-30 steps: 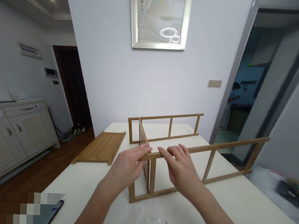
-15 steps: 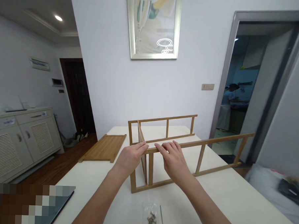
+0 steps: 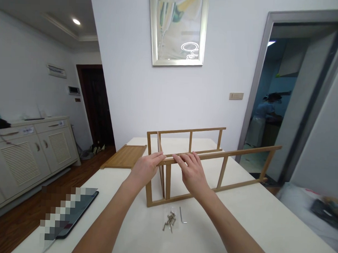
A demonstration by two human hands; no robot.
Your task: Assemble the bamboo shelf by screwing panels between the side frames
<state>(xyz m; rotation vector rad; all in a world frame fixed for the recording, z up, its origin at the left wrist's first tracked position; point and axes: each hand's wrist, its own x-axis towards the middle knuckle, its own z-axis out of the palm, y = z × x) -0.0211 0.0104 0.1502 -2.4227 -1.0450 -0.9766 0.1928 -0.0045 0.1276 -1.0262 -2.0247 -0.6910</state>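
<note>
Two ladder-like wooden side frames stand on edge on the white table (image 3: 266,216), joined near their left ends by a thin upright board (image 3: 159,143). My left hand (image 3: 145,172) grips the near side frame (image 3: 222,171) at its upper left corner, fingers over the top rail. Just right of it, my right hand (image 3: 193,172) is closed over the same rail, its fingertips on top. The far side frame (image 3: 190,141) stands behind, untouched. In front of the near frame lie several screws (image 3: 169,220) on a clear plastic bag, with an L-shaped hex key (image 3: 182,216) beside them.
A slatted wooden panel (image 3: 125,156) lies flat at the table's left. A phone-like dark device (image 3: 82,214), partly pixelated, rests near the left edge. Behind the table is a wall with a framed picture (image 3: 177,62). Through the doorway at right a person (image 3: 260,117) stands.
The camera view has shifted slightly, so the screws, hex key and dark device appear higher in the picture. Both hands stay on the near frame's top rail.
</note>
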